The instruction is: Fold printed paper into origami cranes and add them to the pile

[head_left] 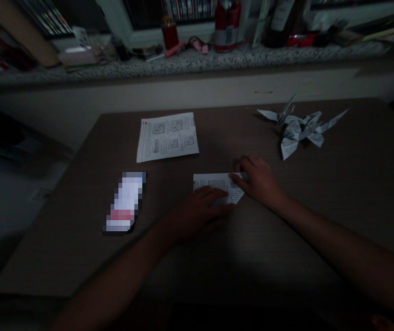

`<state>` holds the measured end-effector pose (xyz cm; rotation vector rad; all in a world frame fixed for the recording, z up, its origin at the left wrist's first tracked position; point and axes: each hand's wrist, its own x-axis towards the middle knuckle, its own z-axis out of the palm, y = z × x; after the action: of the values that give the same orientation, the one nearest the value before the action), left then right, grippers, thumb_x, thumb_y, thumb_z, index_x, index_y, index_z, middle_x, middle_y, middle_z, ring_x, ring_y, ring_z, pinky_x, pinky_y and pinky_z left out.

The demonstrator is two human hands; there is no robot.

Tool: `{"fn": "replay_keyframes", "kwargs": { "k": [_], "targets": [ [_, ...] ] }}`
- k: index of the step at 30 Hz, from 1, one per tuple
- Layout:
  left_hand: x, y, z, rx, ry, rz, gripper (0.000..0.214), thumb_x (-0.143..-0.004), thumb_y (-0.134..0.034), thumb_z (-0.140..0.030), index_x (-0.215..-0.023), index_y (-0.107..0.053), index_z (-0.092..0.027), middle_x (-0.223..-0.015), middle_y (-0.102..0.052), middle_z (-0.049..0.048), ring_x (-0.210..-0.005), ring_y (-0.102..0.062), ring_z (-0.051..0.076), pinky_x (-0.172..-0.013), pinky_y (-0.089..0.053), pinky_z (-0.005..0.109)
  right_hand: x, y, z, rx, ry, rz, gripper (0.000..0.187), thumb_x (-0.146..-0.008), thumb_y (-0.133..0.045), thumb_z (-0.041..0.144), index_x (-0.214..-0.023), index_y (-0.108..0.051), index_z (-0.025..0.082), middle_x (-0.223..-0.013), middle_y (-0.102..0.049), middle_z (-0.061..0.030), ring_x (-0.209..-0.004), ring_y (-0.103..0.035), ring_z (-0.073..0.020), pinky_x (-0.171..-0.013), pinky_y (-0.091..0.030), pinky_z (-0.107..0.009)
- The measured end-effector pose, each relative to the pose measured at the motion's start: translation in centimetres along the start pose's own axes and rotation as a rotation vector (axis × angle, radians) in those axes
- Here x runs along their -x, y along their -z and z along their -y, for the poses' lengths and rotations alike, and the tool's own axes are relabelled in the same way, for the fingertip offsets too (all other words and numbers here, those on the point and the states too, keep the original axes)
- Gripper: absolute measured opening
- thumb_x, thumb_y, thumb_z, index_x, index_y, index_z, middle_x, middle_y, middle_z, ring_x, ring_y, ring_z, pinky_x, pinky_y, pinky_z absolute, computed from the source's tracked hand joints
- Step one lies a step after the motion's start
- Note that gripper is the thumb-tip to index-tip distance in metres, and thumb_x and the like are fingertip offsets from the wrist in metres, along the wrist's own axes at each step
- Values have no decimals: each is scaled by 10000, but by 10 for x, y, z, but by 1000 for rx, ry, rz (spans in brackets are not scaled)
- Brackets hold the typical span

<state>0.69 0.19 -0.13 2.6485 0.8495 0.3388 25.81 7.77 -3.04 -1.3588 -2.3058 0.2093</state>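
Observation:
A folded sheet of printed paper [211,178] lies on the dark wooden table in front of me, with a slanted fold at its lower right. Across its lower part rests my left hand [202,209], fingers stretched out flat on the print. My right hand [257,179] grips the upper right corner, its thumb on top of the paper and its other fingers bent at the far edge. Part of the paper is hidden under both hands.
Another printed sheet [167,138] lies flat farther back. To the left is a phone [124,202] with a lit, blurred screen. Folded paper cranes [302,131] sit at the back right. Behind the table, a granite sill [190,62] carries bottles, a jar [170,34] and small items.

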Motion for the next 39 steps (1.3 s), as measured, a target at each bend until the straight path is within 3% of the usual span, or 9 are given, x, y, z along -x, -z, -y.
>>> {"fn": "replay_keyframes", "kwargs": {
  "k": [9, 31, 39],
  "targets": [
    [1, 1, 3, 30, 5, -4, 423, -1049, -568, -369, -1446, -549, -224, -1529, -535, 110, -1411, -483, 291, -1172, -426, 501, 0, 0, -1, -8, 3, -1, 187, -966, -603, 408, -979, -584, 223, -999, -626, -105, -922, -572, -305, -806, -411, -414],
    [-3, -2, -3, -85, 37, -10, 509, -1059, -542, -398, -1513, -447, -190, -1502, -559, 124, -1393, -509, 291, -1140, -451, 466, 2, 5, -3, -82, 26, 8, 149, -960, -606, 376, -970, -582, 230, -975, -618, -97, -908, -575, -294, -808, -427, -413],
    [-5, -4, -3, -125, 46, -28, 453, -1056, -546, -390, -1456, -512, -180, -1484, -570, 139, -1364, -534, 306, -1112, -472, 468, 2, 7, -3, -113, 34, -1, 138, -953, -601, 364, -968, -594, 228, -971, -613, -100, -919, -587, -300, -817, -442, -426]
  ]
}}
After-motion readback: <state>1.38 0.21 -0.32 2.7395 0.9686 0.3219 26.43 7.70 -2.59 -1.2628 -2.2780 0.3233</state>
